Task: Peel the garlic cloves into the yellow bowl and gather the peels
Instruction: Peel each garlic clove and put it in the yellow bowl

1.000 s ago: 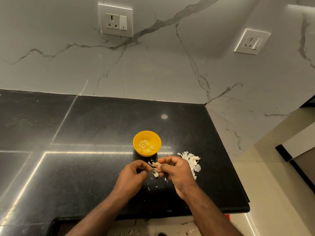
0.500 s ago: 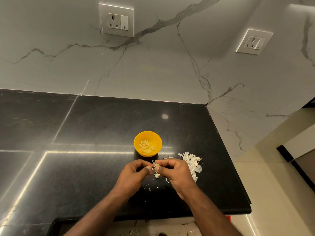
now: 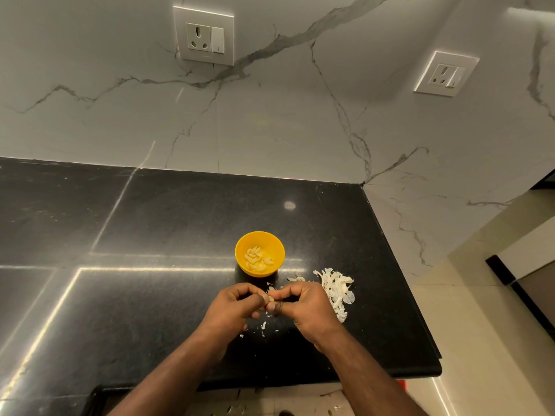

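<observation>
A small yellow bowl [image 3: 240,253] stands on the black counter and holds several peeled garlic cloves [image 3: 257,259]. Just in front of it my left hand [image 3: 231,309] and my right hand [image 3: 306,310] meet, fingers curled, and pinch one small garlic clove [image 3: 271,298] between their fingertips. Most of the clove is hidden by my fingers. A heap of white peels [image 3: 336,288] lies right of my right hand. A few loose peel scraps [image 3: 263,327] lie on the counter under my hands.
The black stone counter [image 3: 150,295] ends at a front edge close to me and a right edge beyond the peels. A marble wall with two sockets [image 3: 204,36] stands behind. Peel bits lie on the floor below.
My hands have drawn closer together on the clove. The loose peel that hung between them is mostly gone from view. The bowl and the heap have stayed put.
</observation>
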The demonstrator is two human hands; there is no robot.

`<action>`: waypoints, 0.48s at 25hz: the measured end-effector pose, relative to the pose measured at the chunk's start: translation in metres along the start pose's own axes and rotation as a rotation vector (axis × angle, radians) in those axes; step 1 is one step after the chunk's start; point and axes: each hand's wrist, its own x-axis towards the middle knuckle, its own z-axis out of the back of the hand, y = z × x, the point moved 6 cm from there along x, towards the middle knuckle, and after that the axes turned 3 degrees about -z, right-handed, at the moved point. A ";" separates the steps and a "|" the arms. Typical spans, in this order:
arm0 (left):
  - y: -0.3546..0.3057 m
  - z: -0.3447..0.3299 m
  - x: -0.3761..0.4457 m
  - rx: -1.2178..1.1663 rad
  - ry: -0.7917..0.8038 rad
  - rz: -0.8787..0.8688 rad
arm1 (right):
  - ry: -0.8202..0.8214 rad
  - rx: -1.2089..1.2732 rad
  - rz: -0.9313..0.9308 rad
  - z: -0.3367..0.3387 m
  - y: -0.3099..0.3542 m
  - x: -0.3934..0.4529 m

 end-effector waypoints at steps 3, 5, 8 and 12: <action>0.001 0.000 -0.001 -0.094 -0.010 0.033 | 0.042 0.088 -0.037 -0.003 -0.002 -0.001; 0.003 0.001 -0.002 -0.124 -0.015 0.034 | 0.063 0.159 -0.081 -0.003 -0.006 -0.001; 0.003 0.003 -0.002 -0.117 -0.028 0.005 | 0.035 0.207 -0.136 -0.001 -0.012 0.000; 0.002 0.003 -0.003 -0.123 -0.024 -0.035 | -0.087 0.220 -0.139 0.010 -0.011 -0.001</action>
